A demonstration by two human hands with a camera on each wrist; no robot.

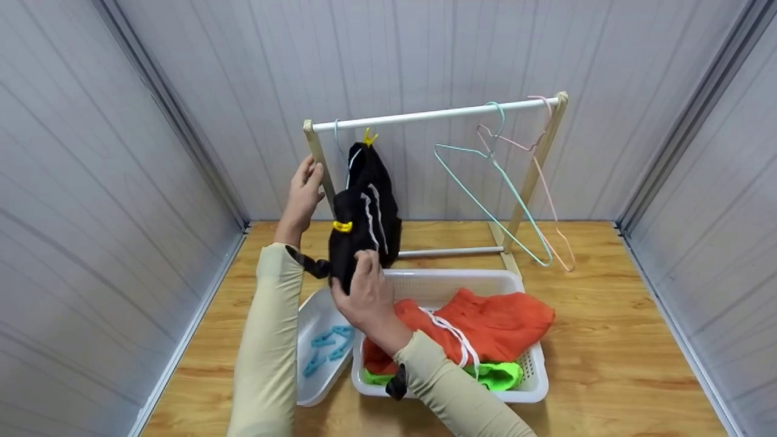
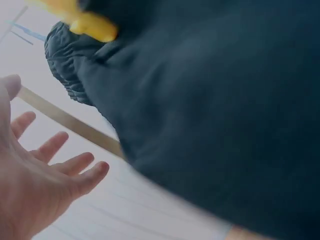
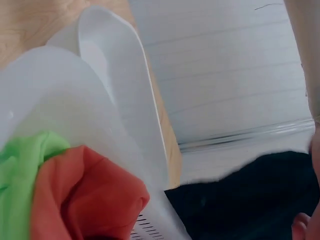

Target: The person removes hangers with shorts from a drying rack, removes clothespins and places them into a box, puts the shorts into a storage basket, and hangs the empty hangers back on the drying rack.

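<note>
Black shorts with white drawstrings hang near the rack's left end from a light-blue hanger. One yellow clothespin is at their top, another yellow clothespin lower on the near edge. My left hand is raised beside the rack's left post; in the left wrist view its fingers are spread with nothing in them, next to the gathered waistband. My right hand touches the lower part of the shorts, thumb and fingertips apart on the cloth. Only its edge shows in the right wrist view.
A white basket holds orange shorts and a bright green garment. Left of it, a white tray carries several blue clothespins. A green hanger and a pink hanger hang at the rod's right end.
</note>
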